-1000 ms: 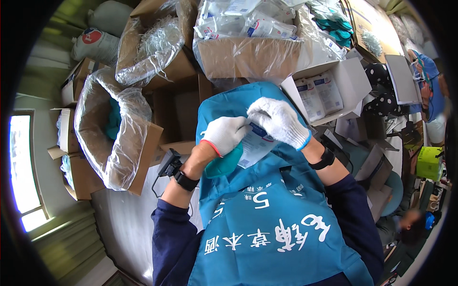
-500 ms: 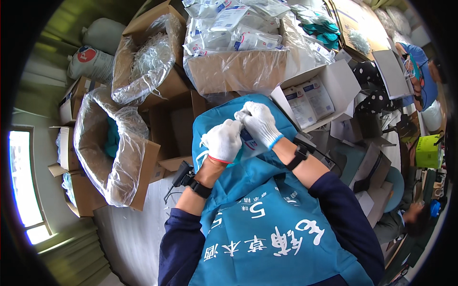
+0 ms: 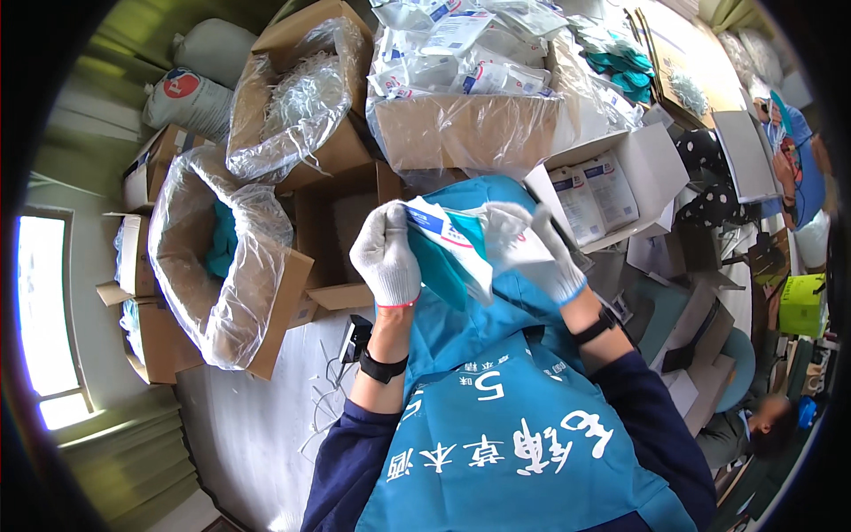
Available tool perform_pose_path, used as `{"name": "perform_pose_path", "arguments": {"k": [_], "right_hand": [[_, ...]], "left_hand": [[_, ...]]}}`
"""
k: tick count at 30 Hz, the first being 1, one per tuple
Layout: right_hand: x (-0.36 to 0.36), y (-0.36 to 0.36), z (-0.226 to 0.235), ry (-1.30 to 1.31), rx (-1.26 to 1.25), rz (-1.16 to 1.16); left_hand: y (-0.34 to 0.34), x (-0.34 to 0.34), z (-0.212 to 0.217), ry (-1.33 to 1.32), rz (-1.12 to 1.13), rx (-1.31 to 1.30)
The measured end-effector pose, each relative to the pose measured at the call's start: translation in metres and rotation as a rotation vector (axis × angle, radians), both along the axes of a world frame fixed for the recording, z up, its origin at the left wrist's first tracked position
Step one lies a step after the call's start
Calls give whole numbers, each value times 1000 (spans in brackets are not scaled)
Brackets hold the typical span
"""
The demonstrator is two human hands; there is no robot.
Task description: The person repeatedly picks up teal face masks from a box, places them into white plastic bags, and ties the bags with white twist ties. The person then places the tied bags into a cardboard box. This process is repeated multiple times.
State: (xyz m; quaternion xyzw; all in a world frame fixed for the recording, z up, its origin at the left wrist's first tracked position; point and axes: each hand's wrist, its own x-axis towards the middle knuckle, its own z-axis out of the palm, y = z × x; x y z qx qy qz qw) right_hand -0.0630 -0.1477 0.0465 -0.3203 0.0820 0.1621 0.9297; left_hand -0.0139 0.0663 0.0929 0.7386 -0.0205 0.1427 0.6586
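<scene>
My left hand (image 3: 387,257), in a white knitted glove, is closed on the edge of a white packet (image 3: 432,222) with blue and red print. A teal piece (image 3: 441,270), apparently soft and flat, hangs beside the packet from that same hand. White-gloved too, my right hand (image 3: 557,266) is smeared by motion and appears closed on a white part (image 3: 525,248) at the packet's right side. Whether that part is still joined to the rest, I cannot tell. Both hands are above my teal apron (image 3: 496,408).
A lined carton (image 3: 465,133) heaped with white packets stands ahead. A white box (image 3: 658,168) with packets is at right. To the left are an open carton (image 3: 341,226), a lined carton (image 3: 261,328) with teal pieces, and another lined carton (image 3: 350,40) holding clear strips.
My hands have moved apart from their pinch close together on the packet. The packet is now spread wider between them, and the teal piece shows plainly. The whole view has shifted slightly.
</scene>
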Motion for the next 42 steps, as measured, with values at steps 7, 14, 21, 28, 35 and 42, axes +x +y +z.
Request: {"name": "perform_pose_path", "arguments": {"k": [7, 14, 21, 28, 35, 42], "right_hand": [[-39, 27, -10, -434, -1092, 15], [-28, 8, 6, -681, -1680, -104], [-23, 16, 10, -753, -1668, -154], [6, -34, 16, -513, -1672, -191], [159, -132, 7, -598, -1954, -367], [308, -140, -23, -589, -2332, -42]], "left_hand": [[-10, 3, -30, 99, 15, -71], [36, 13, 27, 178, -200, 117], [32, 7, 23, 31, -624, 481], [79, 12, 18, 36, -12, -94], [108, 0, -7, 248, 74, -99], [102, -1, -4, 335, 56, -164]]}}
